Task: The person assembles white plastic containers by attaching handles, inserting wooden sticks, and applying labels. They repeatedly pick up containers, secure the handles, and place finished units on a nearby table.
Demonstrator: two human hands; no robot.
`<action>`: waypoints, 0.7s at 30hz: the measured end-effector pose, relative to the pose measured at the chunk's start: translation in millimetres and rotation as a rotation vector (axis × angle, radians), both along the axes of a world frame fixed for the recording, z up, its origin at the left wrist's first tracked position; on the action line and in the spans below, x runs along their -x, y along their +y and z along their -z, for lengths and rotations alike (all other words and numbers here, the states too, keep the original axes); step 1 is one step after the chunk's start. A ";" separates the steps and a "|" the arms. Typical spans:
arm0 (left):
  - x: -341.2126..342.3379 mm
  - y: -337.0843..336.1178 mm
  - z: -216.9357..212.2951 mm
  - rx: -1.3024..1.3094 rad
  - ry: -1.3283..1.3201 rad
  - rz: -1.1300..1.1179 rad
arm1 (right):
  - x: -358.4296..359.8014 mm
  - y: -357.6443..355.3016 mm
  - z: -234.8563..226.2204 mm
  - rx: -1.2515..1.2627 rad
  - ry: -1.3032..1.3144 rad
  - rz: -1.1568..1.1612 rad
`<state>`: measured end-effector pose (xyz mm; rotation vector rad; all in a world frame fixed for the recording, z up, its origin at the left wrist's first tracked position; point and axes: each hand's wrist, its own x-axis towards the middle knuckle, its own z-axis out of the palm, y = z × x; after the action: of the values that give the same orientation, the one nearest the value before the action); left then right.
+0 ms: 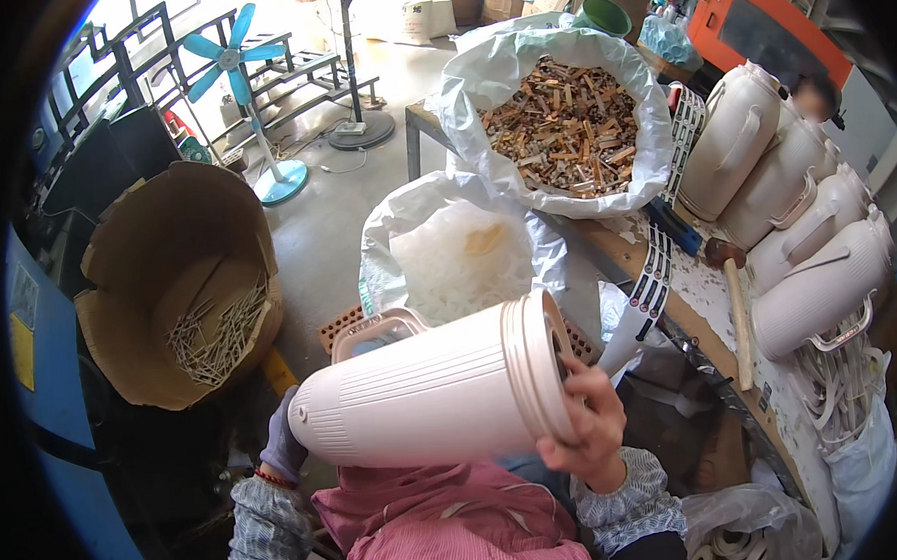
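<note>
A pale pink ribbed thermos jug shell (423,386) lies sideways across my lap, its closed, narrower end to the left and its wide rim to the right. Its loop handle (379,328) points away from me. My left hand (283,439), in a light purple glove, holds the narrow end from below and behind; its fingers are largely hidden. The fingers of my bare right hand (590,424) curl over the wide rim, some reaching into the opening. Whatever sits inside the shell is out of sight.
Similar jug shells (814,284) line the workbench (685,305) at right, near a wooden-handled mallet (740,317). A sack of brown pieces (562,125) and another of translucent plastic bits (458,260) stand ahead. A cardboard bin (172,262) holds thin sticks at left, near a fan (229,59).
</note>
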<state>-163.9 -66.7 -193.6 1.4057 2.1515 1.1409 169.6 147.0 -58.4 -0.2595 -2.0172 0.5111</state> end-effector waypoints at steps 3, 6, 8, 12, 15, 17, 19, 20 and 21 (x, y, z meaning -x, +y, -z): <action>21.5 -5.4 17.8 0.108 0.125 0.264 | -10.9 -16.0 -17.6 -0.077 -0.063 -0.085; 51.1 2.0 42.0 -0.198 -1.462 -0.299 | -5.4 -4.8 14.9 0.191 0.064 0.118; 18.5 19.8 -63.6 -0.318 0.182 -0.189 | 2.1 18.8 54.2 0.724 0.105 0.245; -73.7 21.8 -230.4 -0.667 0.698 0.419 | 36.6 66.0 200.5 2.022 -0.235 -0.470; -117.5 47.7 -290.5 -0.528 0.937 1.137 | 46.9 32.1 235.2 1.459 -0.745 -0.532; -126.2 55.5 -297.7 -0.478 0.867 1.009 | 74.6 33.9 268.9 1.166 -0.900 -0.483; -116.4 67.8 -290.3 -0.293 0.728 0.704 | 59.3 39.7 193.6 0.823 -0.432 -0.131; -107.5 75.5 -278.3 -0.156 0.670 0.584 | 30.3 55.9 134.4 0.879 -0.314 0.082; -106.3 86.0 -273.6 -0.009 0.565 0.489 | -17.7 80.7 104.0 0.806 -0.094 0.294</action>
<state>-57.7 19.3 79.9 2.3024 1.9283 0.6165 187.3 227.7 -162.4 -1.0625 -1.7228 1.1146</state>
